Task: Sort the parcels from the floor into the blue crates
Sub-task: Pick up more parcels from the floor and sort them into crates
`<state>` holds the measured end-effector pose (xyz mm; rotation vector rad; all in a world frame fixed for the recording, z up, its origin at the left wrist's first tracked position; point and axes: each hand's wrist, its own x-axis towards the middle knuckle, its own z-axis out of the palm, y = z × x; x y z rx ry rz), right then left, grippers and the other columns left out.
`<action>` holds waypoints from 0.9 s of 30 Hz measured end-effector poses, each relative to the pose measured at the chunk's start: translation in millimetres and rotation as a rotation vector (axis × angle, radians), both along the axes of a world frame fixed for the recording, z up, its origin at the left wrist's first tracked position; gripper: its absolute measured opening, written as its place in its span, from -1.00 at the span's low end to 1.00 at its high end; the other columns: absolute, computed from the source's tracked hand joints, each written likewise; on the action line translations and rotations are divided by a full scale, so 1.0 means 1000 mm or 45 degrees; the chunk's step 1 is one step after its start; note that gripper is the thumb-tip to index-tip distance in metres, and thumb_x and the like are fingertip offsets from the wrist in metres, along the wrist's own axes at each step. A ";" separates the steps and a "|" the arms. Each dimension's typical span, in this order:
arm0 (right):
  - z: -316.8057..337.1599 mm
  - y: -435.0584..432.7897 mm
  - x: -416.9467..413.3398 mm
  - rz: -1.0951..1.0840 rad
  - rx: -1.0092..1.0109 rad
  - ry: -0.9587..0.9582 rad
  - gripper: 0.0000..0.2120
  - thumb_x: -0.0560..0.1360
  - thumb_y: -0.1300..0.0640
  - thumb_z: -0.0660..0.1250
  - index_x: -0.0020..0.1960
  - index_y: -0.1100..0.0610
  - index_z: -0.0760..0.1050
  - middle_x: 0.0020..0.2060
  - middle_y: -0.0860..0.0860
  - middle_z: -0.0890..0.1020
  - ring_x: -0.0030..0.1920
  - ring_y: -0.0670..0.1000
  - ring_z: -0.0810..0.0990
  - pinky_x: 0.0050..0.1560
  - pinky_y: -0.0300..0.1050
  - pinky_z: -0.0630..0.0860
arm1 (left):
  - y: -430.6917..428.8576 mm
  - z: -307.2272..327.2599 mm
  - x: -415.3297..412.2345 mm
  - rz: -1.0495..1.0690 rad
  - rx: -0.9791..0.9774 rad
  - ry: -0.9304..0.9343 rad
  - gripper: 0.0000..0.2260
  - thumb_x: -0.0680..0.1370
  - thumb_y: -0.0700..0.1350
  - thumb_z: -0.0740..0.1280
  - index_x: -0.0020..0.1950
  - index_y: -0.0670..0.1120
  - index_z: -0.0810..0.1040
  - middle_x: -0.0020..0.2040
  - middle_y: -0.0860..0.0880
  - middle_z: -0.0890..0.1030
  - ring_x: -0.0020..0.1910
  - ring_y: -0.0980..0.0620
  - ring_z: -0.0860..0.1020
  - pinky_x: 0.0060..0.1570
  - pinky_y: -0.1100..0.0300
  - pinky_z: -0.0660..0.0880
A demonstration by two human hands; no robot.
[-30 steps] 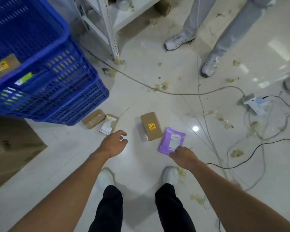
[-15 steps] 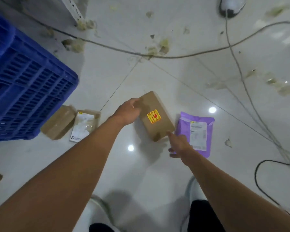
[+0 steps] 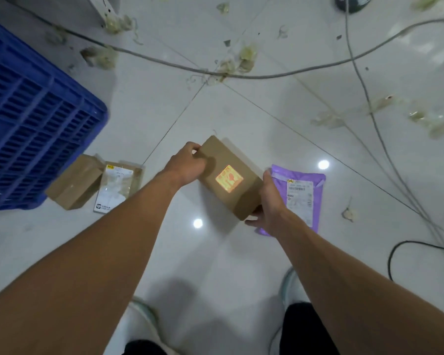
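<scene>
Brown box (image 3: 237, 194) (left hand (image 3: 187, 166), right hand (image 3: 269, 203))

Orange-stickered brown box (image 3: 241, 198) sits askew between the purple mailer (image 3: 301, 201) and a brown parcel (image 3: 73, 181), which touches a white-labelled packet (image 3: 117, 190) beside the blue crate (image 3: 36, 119).

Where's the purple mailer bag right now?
In the head view, the purple mailer bag lies on the floor right of centre, partly hidden by the right hand, beside the brown box.

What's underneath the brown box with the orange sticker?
Its underside is hidden. White floor shows around the brown box; the left hand grips its far end, the right hand its near corner.
</scene>
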<state>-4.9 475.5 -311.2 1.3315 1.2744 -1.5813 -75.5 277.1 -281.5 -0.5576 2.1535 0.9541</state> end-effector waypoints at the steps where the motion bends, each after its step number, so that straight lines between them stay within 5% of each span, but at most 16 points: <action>1: 0.014 -0.001 0.001 -0.008 0.012 -0.006 -0.30 0.47 -0.51 0.06 0.31 -0.01 0.48 0.17 0.07 0.62 0.11 0.15 0.62 0.10 0.23 0.55 | -0.002 0.012 0.005 -0.005 -0.013 -0.009 -0.57 0.35 0.19 0.30 0.21 0.14 0.44 0.11 0.09 0.58 0.10 0.03 0.55 -0.03 0.12 0.44; 5: 0.079 -0.005 0.002 0.046 0.136 -0.030 -0.31 0.48 -0.48 0.10 0.38 -0.03 0.41 0.23 0.06 0.57 0.19 0.16 0.57 -0.15 0.02 0.56 | -0.011 0.065 0.019 0.066 -0.042 -0.003 -0.61 0.35 0.22 0.31 0.10 0.09 0.47 0.03 0.09 0.58 0.02 0.09 0.54 -0.10 0.11 0.43; 10: 0.179 -0.003 -0.005 0.198 0.171 0.047 -0.27 0.47 -0.49 0.09 0.45 -0.05 0.34 0.25 0.03 0.53 0.24 0.16 0.51 0.24 0.22 0.50 | -0.019 0.161 0.034 0.138 0.010 -0.014 -0.57 0.35 0.15 0.27 0.17 0.04 0.51 0.11 0.04 0.60 0.14 -0.04 0.55 0.16 -0.01 0.51; 15: 0.300 -0.002 -0.013 0.556 0.221 0.218 -0.35 0.53 -0.40 -0.05 0.51 -0.11 0.23 0.43 0.03 0.37 0.38 0.22 0.39 0.30 0.29 0.42 | -0.018 0.284 0.054 0.126 0.033 0.027 -0.60 0.51 -0.10 0.23 0.36 0.01 0.45 0.22 -0.03 0.58 0.22 -0.10 0.52 0.26 -0.03 0.48; 20: 0.425 -0.002 -0.017 0.781 0.260 0.309 -0.22 0.48 -0.44 0.01 0.55 0.00 0.15 0.39 0.09 0.41 0.34 0.19 0.43 0.36 0.21 0.38 | -0.022 0.424 0.082 0.245 0.067 0.111 -0.51 0.47 0.00 0.22 0.42 0.10 0.41 0.24 0.01 0.58 0.22 -0.08 0.53 0.26 -0.14 0.52; 22: 0.474 -0.007 -0.018 0.882 0.262 0.374 -0.26 0.50 -0.41 0.03 0.53 0.01 0.19 0.35 0.10 0.43 0.31 0.18 0.45 0.33 0.20 0.42 | -0.028 0.475 0.097 0.326 0.098 0.177 -0.47 0.43 0.01 0.22 0.43 0.07 0.43 0.24 0.01 0.58 0.24 -0.07 0.52 0.27 -0.09 0.50; 25: 0.541 -0.020 -0.018 1.036 0.245 0.479 -0.36 0.55 -0.36 0.07 0.46 0.03 0.27 0.28 0.11 0.49 0.22 0.17 0.52 0.22 0.16 0.54 | -0.040 0.540 0.127 0.469 0.104 0.295 -0.58 0.51 -0.10 0.21 0.37 0.10 0.49 0.20 0.01 0.60 0.22 -0.04 0.52 0.02 0.17 0.47; 27: 0.580 -0.032 -0.015 1.124 0.225 0.536 -0.36 0.53 -0.36 0.10 0.44 0.03 0.30 0.26 0.10 0.51 0.20 0.16 0.55 0.16 0.12 0.59 | -0.052 0.574 0.147 0.541 0.099 0.372 -0.59 0.52 -0.17 0.20 0.33 0.11 0.52 0.18 0.03 0.60 0.21 -0.02 0.51 0.07 0.17 0.42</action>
